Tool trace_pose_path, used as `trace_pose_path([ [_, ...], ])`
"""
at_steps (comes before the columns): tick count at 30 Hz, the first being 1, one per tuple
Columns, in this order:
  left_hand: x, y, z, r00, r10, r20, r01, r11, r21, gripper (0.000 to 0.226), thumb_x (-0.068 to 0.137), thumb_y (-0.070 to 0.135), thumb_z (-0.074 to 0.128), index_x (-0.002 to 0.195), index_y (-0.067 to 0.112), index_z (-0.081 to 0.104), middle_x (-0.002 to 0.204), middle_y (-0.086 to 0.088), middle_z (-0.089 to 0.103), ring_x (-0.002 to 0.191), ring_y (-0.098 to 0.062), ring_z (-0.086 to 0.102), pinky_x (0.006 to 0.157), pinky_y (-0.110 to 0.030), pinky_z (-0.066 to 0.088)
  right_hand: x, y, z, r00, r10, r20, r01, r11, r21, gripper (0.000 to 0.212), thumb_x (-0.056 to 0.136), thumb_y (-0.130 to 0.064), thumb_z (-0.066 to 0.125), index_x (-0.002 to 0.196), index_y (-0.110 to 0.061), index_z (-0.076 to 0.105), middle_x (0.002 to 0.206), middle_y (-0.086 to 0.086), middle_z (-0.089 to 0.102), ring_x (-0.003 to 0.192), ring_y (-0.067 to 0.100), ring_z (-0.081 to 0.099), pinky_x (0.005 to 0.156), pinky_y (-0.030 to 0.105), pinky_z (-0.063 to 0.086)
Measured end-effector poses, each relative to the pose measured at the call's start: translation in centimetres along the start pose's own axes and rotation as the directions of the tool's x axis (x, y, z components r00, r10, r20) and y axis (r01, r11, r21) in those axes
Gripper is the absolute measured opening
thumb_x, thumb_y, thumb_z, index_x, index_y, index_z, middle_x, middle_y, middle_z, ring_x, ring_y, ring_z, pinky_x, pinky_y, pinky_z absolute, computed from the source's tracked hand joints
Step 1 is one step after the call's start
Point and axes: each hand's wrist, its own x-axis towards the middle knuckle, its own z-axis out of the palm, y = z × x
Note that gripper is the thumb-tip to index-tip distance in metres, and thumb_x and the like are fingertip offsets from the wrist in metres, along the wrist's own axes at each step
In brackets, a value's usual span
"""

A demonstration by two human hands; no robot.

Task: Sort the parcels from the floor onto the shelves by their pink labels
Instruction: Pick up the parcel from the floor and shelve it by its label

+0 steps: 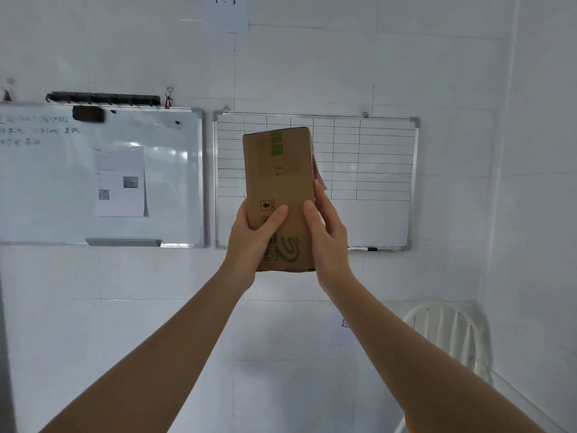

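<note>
White tiled wall behind, two whiteboards (315, 179) beyond the fingertips, paper sign (225, 12) reading "1 - 3" high above. No shelves or floor parcels in view, so progress unclear; probably mid-sort, checking one. Cardboard parcel (279, 182) upright, gripped between left hand (249, 235) and right hand (327, 232), fingers curled around its lower sides. Pink label (318, 175) peeking just above right fingertips.

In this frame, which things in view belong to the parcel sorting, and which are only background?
Part of the job:
- cardboard parcel, held upright in both hands
- pink label, only an edge showing at the parcel's right side
- left hand, right hand
- paper sign reading 1 - 3, possibly a location marker

Background:
- written whiteboard
- grid whiteboard
- white chair
</note>
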Motion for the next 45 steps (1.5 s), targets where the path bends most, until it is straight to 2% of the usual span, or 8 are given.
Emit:
trace_pose_path([
  [7, -0.1, 0.1, -1.0, 1.000, -0.004, 0.016, 0.004, 1.000, 0.005, 0.056, 0.077, 0.041, 0.067, 0.126, 0.024, 0.048, 0.119, 0.000, 0.061, 0.106, -0.022, 0.060, 0.088, -0.050, 0.052, 0.8, 0.1, -0.8, 0.988, 0.010, -0.155, -0.019, 0.998, -0.058, 0.034, 0.089, -0.030, 0.058, 0.122, -0.022, 0.054, 0.123, -0.005, 0.057, 0.112, 0.007, 0.055, 0.095, 0.027, 0.050],
  [12, -0.2, 0.1, -1.7, 0.998, -0.012, 0.069, 0.014, 0.999, -0.030, 0.053, 0.083, 0.038, 0.060, 0.132, 0.033, 0.040, 0.120, 0.003, 0.061, 0.106, -0.021, 0.060, 0.084, -0.050, 0.053, 1.0, -0.1, -1.6, 0.930, 0.309, -0.196, -0.325, 0.945, -0.050, 0.103, 0.062, -0.062, 0.071, 0.144, -0.022, 0.022, 0.135, -0.002, 0.041, 0.119, 0.018, 0.047, 0.096, 0.039, 0.045],
  [17, -0.2, 0.2, -1.8, 0.981, 0.180, 0.071, -0.187, 0.977, 0.098, 0.047, 0.094, 0.030, 0.045, 0.137, 0.039, 0.029, 0.122, 0.016, 0.045, 0.109, -0.004, 0.051, 0.088, -0.025, 0.051, 1.1, 0.9, -3.3, 0.897, 0.343, -0.279, -0.331, 0.939, 0.091, 0.069, 0.080, -0.034, 0.069, 0.139, -0.017, 0.037, 0.120, 0.007, 0.063, 0.095, 0.019, 0.066, 0.076, 0.037, 0.056],
  [20, -0.2, 0.2, -1.2, 0.980, 0.155, 0.126, -0.172, 0.976, 0.136, 0.045, 0.093, 0.048, 0.036, 0.138, 0.039, 0.034, 0.140, 0.006, 0.039, 0.125, -0.012, 0.043, 0.105, -0.041, 0.039, 0.7, 1.2, -3.1, 0.903, 0.280, -0.325, -0.276, 0.959, 0.057, 0.054, 0.070, -0.041, 0.075, 0.115, -0.016, 0.060, 0.108, 0.010, 0.068, 0.089, 0.022, 0.070, 0.078, 0.043, 0.059],
  [25, -0.3, 0.0, -0.7, 0.989, 0.049, 0.137, -0.058, 0.997, 0.059, 0.049, 0.089, 0.038, 0.051, 0.135, 0.036, 0.032, 0.118, 0.006, 0.059, 0.095, -0.007, 0.060, 0.071, -0.026, 0.051, 0.4, 0.8, -2.6, 0.906, 0.094, -0.413, -0.169, 0.975, -0.147, 0.032, 0.076, -0.038, 0.072, 0.101, -0.023, 0.058, 0.108, 0.010, 0.053, 0.094, 0.025, 0.064, 0.082, 0.044, 0.056],
  [33, 0.0, -1.5, -2.8, 0.996, 0.054, 0.069, -0.054, 0.999, -0.003, 0.051, 0.090, 0.040, 0.049, 0.139, 0.036, 0.034, 0.118, 0.008, 0.062, 0.102, -0.009, 0.061, 0.083, -0.032, 0.054, 0.4, 0.1, -2.9, 0.982, -0.051, -0.183, -0.012, 0.944, -0.330, 0.042, 0.084, -0.033, 0.064, 0.121, -0.031, 0.045, 0.112, 0.004, 0.047, 0.094, 0.010, 0.055, 0.071, 0.018, 0.053],
  [36, 0.0, -1.5, -3.1, 0.996, 0.079, 0.050, -0.079, 0.997, 0.004, 0.050, 0.091, 0.039, 0.047, 0.139, 0.035, 0.034, 0.116, 0.012, 0.061, 0.101, -0.004, 0.060, 0.081, -0.027, 0.053, 0.3, 0.4, -2.5, 0.997, -0.018, -0.073, 0.002, 0.976, -0.219, 0.053, 0.085, -0.037, 0.060, 0.132, -0.038, 0.037, 0.126, -0.003, 0.048, 0.113, 0.016, 0.054, 0.084, 0.031, 0.055],
  [45, -0.4, -0.8, -5.6, 0.994, 0.102, -0.025, -0.101, 0.994, 0.043, 0.040, 0.093, 0.037, 0.044, 0.132, 0.039, 0.036, 0.106, 0.020, 0.060, 0.089, 0.006, 0.061, 0.062, -0.010, 0.051, 0.3, 1.4, -0.2, 0.989, 0.052, 0.136, -0.035, 0.991, -0.130, 0.066, 0.087, -0.040, 0.054, 0.143, -0.038, 0.020, 0.132, -0.001, 0.053, 0.107, 0.017, 0.062, 0.084, 0.041, 0.056],
])
